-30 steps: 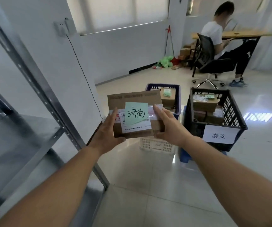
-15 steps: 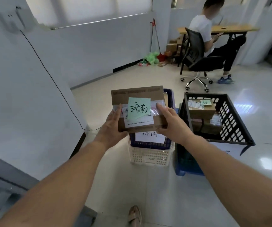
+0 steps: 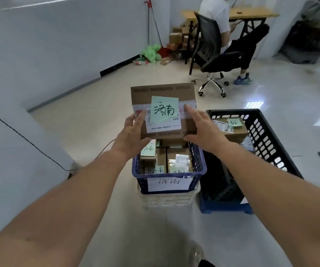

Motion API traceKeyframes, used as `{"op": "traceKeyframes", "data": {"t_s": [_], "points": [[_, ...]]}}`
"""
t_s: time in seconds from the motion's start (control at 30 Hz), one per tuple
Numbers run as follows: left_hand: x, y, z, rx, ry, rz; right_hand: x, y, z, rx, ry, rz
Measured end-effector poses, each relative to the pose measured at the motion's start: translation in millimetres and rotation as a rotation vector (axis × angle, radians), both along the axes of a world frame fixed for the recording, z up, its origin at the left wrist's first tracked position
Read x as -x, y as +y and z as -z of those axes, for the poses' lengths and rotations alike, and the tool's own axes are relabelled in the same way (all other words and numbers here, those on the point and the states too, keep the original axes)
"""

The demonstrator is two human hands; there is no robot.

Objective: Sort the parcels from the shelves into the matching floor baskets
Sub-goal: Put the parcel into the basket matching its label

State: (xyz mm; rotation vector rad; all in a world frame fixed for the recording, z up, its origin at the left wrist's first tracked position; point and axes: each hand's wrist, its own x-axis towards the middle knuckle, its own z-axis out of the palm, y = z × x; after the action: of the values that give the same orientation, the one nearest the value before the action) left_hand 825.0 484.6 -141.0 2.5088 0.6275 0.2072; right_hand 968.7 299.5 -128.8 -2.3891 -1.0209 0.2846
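The parcel (image 3: 164,110) with its green sticky note (image 3: 164,109) hangs above the blue basket (image 3: 168,170), gripped at its sides by my left hand (image 3: 131,134) and right hand (image 3: 203,130). That basket already holds parcels, and the black basket (image 3: 259,139) stands just right of it.

blue basket (image 3: 201,166) far end behind parcel (image 3: 163,91), shipping label (image 3: 164,128) print unreadable
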Motion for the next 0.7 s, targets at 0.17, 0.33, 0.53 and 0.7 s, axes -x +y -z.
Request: {"op": "traceKeyframes", "data": {"t_s": [0.17,0.33,0.53,0.7], "points": [[-47.3,10.7,34.3,-0.015,0.108,0.032,-45.3,9.2,41.3,0.073,0.078,0.011],[-92.3,16.2,80.0,-0.017,0.276,0.038,-89.0,15.8,92.6,0.134,0.179,0.005],[-121.0,21.2,144.7,0.051,0.443,0.024,-120.4,23.1,159.2,0.247,0.275,-0.044],[-128.1,30.8,189.9,0.070,0.549,0.059,-123.3,27.6,205.7,0.337,0.361,-0.058]]}}
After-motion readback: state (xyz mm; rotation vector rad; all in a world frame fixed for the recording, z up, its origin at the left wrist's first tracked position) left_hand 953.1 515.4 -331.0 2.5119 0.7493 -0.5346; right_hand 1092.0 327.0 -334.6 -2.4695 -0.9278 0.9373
